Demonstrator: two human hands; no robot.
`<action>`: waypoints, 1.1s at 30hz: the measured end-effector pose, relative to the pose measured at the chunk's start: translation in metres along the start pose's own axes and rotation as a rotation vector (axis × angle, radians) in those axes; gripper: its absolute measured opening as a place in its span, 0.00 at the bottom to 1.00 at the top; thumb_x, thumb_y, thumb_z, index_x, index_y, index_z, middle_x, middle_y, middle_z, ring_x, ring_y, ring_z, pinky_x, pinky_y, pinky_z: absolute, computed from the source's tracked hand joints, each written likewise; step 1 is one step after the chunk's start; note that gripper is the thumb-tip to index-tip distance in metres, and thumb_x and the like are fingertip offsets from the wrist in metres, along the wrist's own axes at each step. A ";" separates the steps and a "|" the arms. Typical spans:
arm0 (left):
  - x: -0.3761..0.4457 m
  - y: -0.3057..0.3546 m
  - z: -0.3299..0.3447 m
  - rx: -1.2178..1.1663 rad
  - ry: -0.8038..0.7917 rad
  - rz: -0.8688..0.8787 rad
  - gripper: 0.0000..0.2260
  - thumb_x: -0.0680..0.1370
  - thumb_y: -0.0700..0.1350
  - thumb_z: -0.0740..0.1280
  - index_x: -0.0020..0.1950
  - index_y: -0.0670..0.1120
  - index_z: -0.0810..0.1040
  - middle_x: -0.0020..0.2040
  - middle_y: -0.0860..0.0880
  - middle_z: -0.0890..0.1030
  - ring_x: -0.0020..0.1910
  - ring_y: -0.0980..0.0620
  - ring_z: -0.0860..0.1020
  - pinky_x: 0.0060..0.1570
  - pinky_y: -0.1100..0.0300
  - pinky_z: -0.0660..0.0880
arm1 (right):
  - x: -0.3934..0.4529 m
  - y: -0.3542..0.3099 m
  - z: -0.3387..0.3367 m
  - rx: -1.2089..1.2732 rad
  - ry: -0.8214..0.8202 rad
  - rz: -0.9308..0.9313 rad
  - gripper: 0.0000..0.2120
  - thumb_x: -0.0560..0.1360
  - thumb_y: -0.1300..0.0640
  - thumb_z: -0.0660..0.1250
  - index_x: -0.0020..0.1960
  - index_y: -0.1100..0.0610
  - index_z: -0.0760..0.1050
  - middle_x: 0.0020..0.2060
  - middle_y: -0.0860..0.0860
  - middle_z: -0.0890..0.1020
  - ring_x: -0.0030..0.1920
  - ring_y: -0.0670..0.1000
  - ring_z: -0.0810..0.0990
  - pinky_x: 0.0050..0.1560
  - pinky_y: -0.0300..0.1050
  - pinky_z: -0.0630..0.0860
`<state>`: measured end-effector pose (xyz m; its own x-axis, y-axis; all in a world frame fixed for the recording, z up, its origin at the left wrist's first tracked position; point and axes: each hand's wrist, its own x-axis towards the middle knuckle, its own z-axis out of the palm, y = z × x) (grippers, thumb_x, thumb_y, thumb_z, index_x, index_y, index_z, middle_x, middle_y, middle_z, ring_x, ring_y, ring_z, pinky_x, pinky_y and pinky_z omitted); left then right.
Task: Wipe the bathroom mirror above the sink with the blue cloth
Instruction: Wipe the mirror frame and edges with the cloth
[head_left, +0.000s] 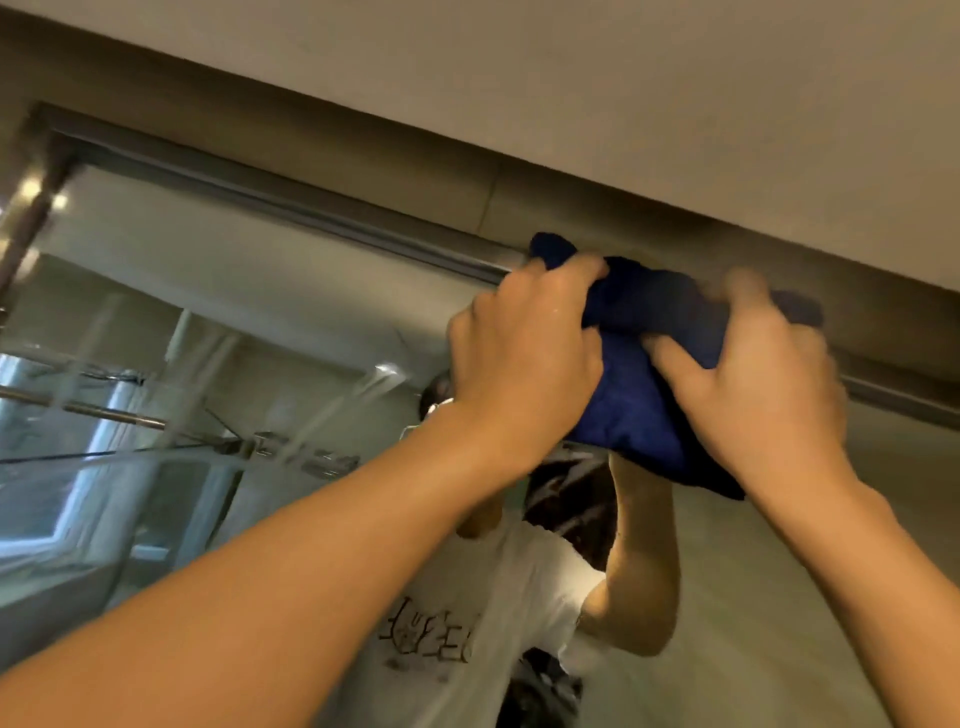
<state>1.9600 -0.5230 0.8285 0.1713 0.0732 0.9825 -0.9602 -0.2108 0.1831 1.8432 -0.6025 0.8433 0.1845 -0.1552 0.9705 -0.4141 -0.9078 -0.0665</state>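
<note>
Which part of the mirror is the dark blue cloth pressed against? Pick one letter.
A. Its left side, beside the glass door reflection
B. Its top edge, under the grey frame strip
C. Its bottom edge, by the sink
B: both the left hand and right hand hold the bunched dark blue cloth against the mirror right at the grey frame strip along its top.

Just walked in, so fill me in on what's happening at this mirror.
A person is wiping the mirror with a bunched blue cloth. Both arms are raised: the left hand and the right hand each grip the cloth and hold it against the glass right at the top edge, just under the frame. The person's reflection shows in the glass below the cloth.
</note>
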 end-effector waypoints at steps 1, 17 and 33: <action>-0.001 0.009 0.004 -0.006 -0.028 0.019 0.19 0.77 0.47 0.64 0.68 0.59 0.71 0.58 0.51 0.79 0.57 0.43 0.78 0.45 0.52 0.72 | -0.001 0.009 -0.003 0.006 0.013 0.009 0.19 0.75 0.48 0.68 0.61 0.53 0.68 0.50 0.63 0.78 0.51 0.68 0.77 0.42 0.51 0.67; 0.012 -0.037 -0.047 0.116 0.072 -0.125 0.16 0.67 0.49 0.69 0.55 0.56 0.80 0.51 0.50 0.83 0.55 0.43 0.79 0.50 0.47 0.77 | 0.013 -0.046 0.040 0.096 0.072 -0.237 0.18 0.81 0.56 0.59 0.69 0.51 0.62 0.46 0.55 0.81 0.38 0.57 0.73 0.35 0.48 0.62; 0.000 0.070 0.031 0.105 -0.140 0.034 0.20 0.73 0.50 0.69 0.65 0.61 0.73 0.57 0.52 0.81 0.57 0.42 0.78 0.48 0.51 0.74 | 0.002 0.076 -0.030 -0.049 -0.020 0.011 0.23 0.76 0.48 0.68 0.67 0.54 0.66 0.52 0.66 0.78 0.52 0.69 0.77 0.42 0.52 0.65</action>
<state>1.8991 -0.5681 0.8420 0.1753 -0.0708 0.9820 -0.9390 -0.3119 0.1451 1.7856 -0.6598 0.8470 0.1973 -0.1732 0.9649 -0.4594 -0.8858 -0.0650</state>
